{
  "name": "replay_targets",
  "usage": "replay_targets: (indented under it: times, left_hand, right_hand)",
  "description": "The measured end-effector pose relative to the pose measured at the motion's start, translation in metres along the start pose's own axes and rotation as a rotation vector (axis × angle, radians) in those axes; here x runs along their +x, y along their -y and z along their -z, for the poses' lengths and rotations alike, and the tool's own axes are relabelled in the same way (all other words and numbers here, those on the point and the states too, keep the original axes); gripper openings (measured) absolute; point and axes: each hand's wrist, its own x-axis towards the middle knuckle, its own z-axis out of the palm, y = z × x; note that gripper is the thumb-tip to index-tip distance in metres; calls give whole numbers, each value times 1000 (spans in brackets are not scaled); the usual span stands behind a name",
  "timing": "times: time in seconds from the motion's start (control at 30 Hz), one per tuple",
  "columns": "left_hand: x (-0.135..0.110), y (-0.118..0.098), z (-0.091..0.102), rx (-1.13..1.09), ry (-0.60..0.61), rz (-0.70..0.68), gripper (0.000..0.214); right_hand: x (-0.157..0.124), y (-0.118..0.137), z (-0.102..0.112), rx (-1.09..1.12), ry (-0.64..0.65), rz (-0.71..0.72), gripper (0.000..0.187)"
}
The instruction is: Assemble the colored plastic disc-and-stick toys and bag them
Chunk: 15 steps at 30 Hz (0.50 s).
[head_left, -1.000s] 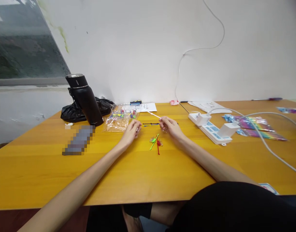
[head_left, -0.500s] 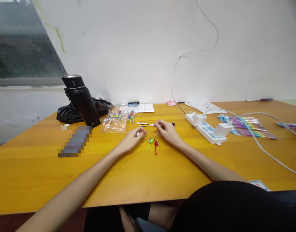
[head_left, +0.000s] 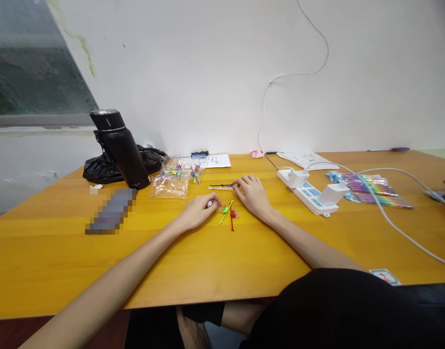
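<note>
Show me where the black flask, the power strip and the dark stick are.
Black flask (head_left: 122, 155), head view, middle of body.
Power strip (head_left: 311, 193), head view, bare top face.
Dark stick (head_left: 222, 185), head view, mid shaft.

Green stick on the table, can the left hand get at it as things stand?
Probably yes. The green stick lies on the bare table just beside the left hand, with nothing between them. But that hand's fingers look curled on a small white piece, so they seem occupied.

White wall (head_left: 207, 72) is filling top & centre of frame, w/ green stain (head_left: 84, 46) running down at upper left. Window (head_left: 26, 58) w/ grey sill (head_left: 37, 119) is sitting far upper left. Orange wood table (head_left: 207, 261) is spanning lower half, catching soft even light.
</note>
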Motion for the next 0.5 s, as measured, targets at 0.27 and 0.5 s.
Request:
replay_targets:
  times: [0.27, 0.5]
  left_hand:
    - [6, 14, -12, -331, -95, 2, 21]
    - [6, 16, -15, -515, -42, 38, 24]
  right_hand:
    - [1, 18, 10, 117, -73, 29, 26]
    - [-1, 41, 21, 434, 86, 268, 30]
